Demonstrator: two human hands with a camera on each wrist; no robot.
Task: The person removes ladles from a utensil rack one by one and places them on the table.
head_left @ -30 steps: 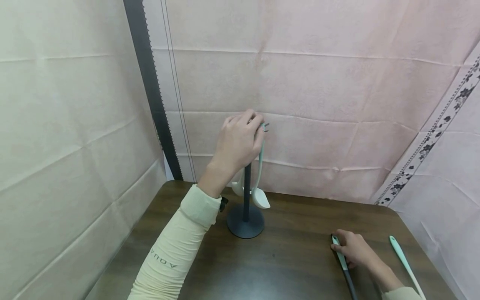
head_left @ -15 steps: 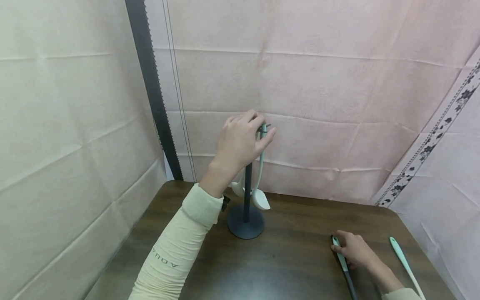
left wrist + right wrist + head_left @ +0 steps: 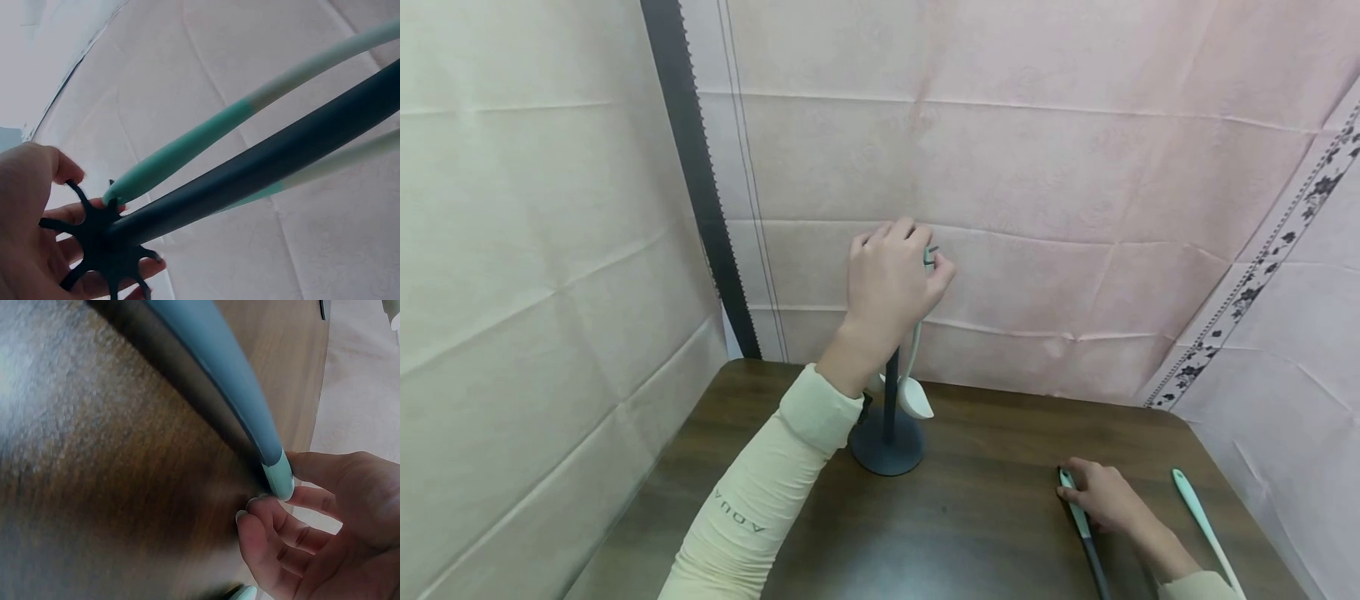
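Note:
A dark utensil stand [image 3: 890, 408] with a round base rises from the table. My left hand [image 3: 891, 271] grips its star-shaped hook top [image 3: 103, 244] from above, thumb at one hook and fingers behind the others. From the hooks hangs a ladle [image 3: 915, 398] with a white bowl and green handle [image 3: 181, 150]. A second green-and-white utensil [image 3: 344, 156] hangs behind the pole, mostly hidden by my hand in the head view. At the right, my right hand [image 3: 1105, 497] pinches a long utensil [image 3: 1081, 518] by its green handle end; its shaft is dark and its head lies out of view.
Another utensil [image 3: 1202, 518] with a green handle and pale shaft lies on the brown wooden table [image 3: 992, 467] to the right of my right hand. Pale cloth [image 3: 1015, 183] stands close behind the table and along both sides.
My left thumb lifts away from the hooks, then comes back in near them; the left hand shifts slightly right and hides more of the hanging utensils. My right hand stays on its utensil.

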